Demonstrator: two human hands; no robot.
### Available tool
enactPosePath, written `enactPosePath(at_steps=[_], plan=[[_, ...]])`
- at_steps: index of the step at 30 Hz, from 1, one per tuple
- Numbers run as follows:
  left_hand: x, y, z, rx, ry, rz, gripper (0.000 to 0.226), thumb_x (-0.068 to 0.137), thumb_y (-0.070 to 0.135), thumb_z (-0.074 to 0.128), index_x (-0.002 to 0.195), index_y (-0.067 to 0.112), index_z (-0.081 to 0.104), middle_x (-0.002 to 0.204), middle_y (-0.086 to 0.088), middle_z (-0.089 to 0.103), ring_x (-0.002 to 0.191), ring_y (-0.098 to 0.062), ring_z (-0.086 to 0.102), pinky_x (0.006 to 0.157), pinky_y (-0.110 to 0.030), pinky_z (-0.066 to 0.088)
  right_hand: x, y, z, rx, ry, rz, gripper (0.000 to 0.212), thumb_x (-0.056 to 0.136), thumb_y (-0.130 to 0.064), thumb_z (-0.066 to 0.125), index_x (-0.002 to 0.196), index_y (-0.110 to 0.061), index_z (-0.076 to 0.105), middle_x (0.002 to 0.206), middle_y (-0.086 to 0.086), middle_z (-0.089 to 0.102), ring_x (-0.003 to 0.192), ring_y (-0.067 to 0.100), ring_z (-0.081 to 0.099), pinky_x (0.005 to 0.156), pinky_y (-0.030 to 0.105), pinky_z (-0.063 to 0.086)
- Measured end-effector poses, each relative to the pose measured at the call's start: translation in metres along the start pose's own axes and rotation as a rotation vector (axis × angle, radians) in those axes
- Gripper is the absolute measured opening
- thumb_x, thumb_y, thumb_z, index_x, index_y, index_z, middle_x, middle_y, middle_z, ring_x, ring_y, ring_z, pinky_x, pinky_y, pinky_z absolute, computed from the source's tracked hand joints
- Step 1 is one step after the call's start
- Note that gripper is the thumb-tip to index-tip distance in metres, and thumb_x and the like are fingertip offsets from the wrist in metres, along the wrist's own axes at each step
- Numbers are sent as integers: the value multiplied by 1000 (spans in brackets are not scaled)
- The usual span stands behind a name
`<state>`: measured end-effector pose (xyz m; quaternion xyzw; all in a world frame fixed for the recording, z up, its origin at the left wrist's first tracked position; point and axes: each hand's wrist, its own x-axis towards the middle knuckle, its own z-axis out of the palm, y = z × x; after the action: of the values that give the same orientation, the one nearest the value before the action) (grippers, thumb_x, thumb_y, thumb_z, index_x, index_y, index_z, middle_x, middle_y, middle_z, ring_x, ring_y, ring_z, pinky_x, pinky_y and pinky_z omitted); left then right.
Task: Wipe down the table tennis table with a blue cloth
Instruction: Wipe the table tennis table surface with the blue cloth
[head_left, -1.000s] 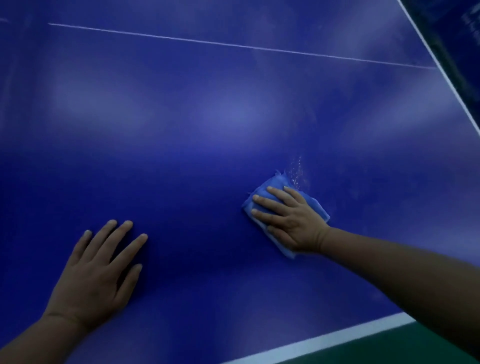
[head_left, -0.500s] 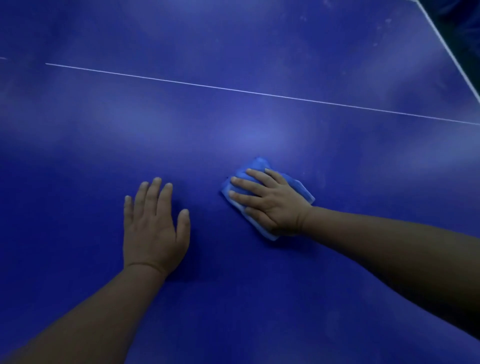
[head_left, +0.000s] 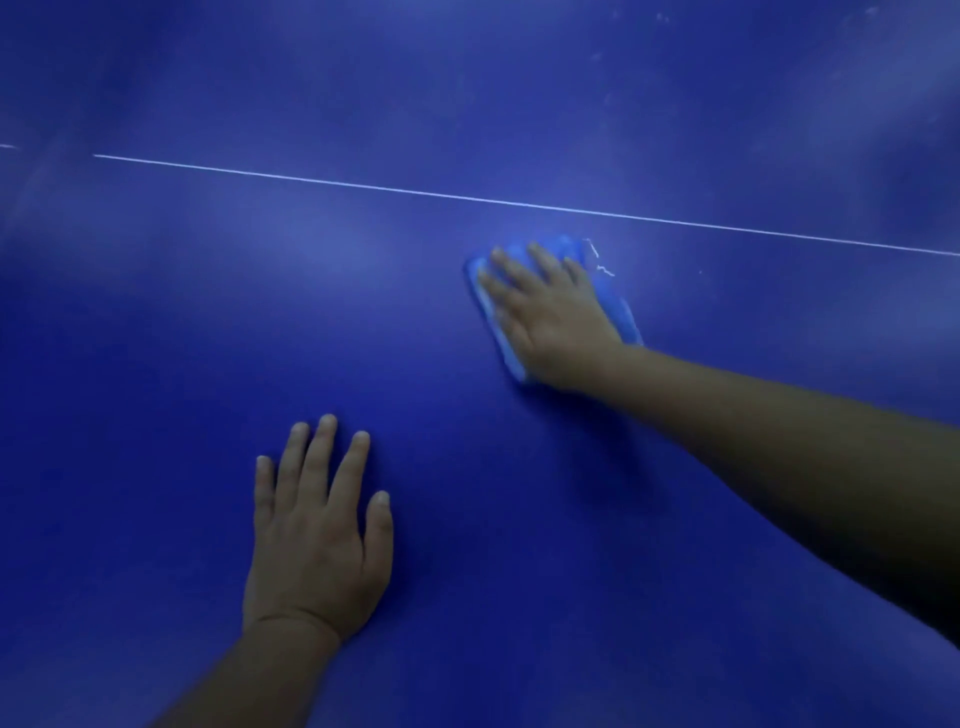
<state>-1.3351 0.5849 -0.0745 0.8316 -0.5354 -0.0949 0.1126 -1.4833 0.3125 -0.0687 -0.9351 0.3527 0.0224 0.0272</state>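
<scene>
Right hand flat, fingers straight, pressing blue cloth onto bench; cloth mostly hidden beneath palm, motion-blurred. Left hand flat, fingers spread, holding nothing.

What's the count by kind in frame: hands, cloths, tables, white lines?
Hands: 2, left hand flat on the table, right hand pressing on the cloth
Cloths: 1, blue cloth
Tables: 1, table
White lines: 1, white line across the table
Total: 5
</scene>
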Motion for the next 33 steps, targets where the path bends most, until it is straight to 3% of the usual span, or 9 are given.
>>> enactPosePath(at_steps=[3,8,13,16,21,25,27,31,33], plan=[[2,0,0,12,6,15,64,92,43,32,142,8,52,155,-17,38,147,-35,25,118,-59,15,-41,-13,4,-3,-42,-234,51,104,-43,27,153,-33,36,162,-6,31,148,31,28,116,54,21],[1,-1,0,19,12,15,63,92,42,33,142,8,52,155,-16,38,147,-34,24,119,-55,10,33,-10,-4,-63,-28,115,52,107,-41,24,158,-33,21,166,-7,15,152,29,13,119,55,14],[2,2,0,26,8,4,64,90,42,34,141,8,52,155,-17,38,147,-32,24,118,-57,12,73,-86,4,-4,23,-28,52,105,-44,24,156,-33,25,165,-8,19,152,29,15,119,58,16],[2,2,0,30,-3,-5,65,90,43,33,142,8,51,155,-16,37,147,-33,23,118,-56,11,69,-50,-4,-71,-9,-72,56,103,-40,24,157,-28,24,165,-2,22,149,33,22,116,55,22],[2,0,0,48,-2,19,63,92,42,34,142,7,51,155,-17,36,147,-34,23,119,-54,7,-2,137,-15,-137,-23,522,73,86,-29,5,150,-5,30,153,16,33,137,37,35,109,53,31],[3,1,0,48,-16,12,64,92,42,33,142,7,51,155,-18,36,147,-34,23,119,-56,9,-40,158,-19,87,105,1003,51,104,-35,23,153,-22,29,162,1,24,148,36,18,116,60,16],[2,2,-1,43,-13,12,64,91,42,33,141,6,52,154,-19,38,147,-35,24,118,-57,11,-18,118,-16,24,103,873,56,98,-32,27,153,-19,29,160,5,28,145,39,22,114,62,19],[2,2,-1,34,-5,7,64,92,42,33,141,6,52,154,-19,37,147,-35,23,118,-58,11,28,22,2,-57,52,290,52,104,-33,28,156,-26,26,164,-3,23,150,34,19,117,60,16],[1,2,-1,25,-6,5,65,92,43,32,141,6,52,155,-18,37,148,-34,22,119,-58,11,24,34,2,-75,16,169,53,105,-35,28,157,-25,26,164,-2,24,149,35,22,117,59,18]])
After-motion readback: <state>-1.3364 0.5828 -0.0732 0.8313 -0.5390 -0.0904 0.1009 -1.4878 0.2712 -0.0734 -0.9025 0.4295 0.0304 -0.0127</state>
